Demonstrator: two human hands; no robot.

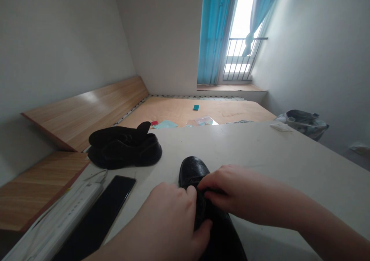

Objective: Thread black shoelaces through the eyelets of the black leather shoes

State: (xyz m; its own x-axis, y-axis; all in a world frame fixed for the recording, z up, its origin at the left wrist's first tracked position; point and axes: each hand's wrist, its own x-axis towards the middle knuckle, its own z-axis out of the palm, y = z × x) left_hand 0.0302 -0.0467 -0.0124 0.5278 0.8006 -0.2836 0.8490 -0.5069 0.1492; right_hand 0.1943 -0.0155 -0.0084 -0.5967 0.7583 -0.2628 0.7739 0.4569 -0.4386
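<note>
A black leather shoe (pixel 224 232) lies on the white tabletop in front of me, its rounded toe pointing away. My left hand (pixel 173 214) is closed over the shoe's near left side, with the thumb resting across its opening. From the right, my right hand (pixel 224 184) pinches the upper just behind the toe. Both hands meet around the lacing area. Whether a lace or the tongue is between the fingertips cannot be made out, as the fingers cover it.
Another black shoe (pixel 124 151), with a black insole-like piece (pixel 120 134) on top, stands at the far left of the table (pixel 231 145). A dark phone (pixel 95 214) and a white power strip (pixel 68 214) lie left of my left hand. A bag (pixel 306 124) sits beyond the right edge.
</note>
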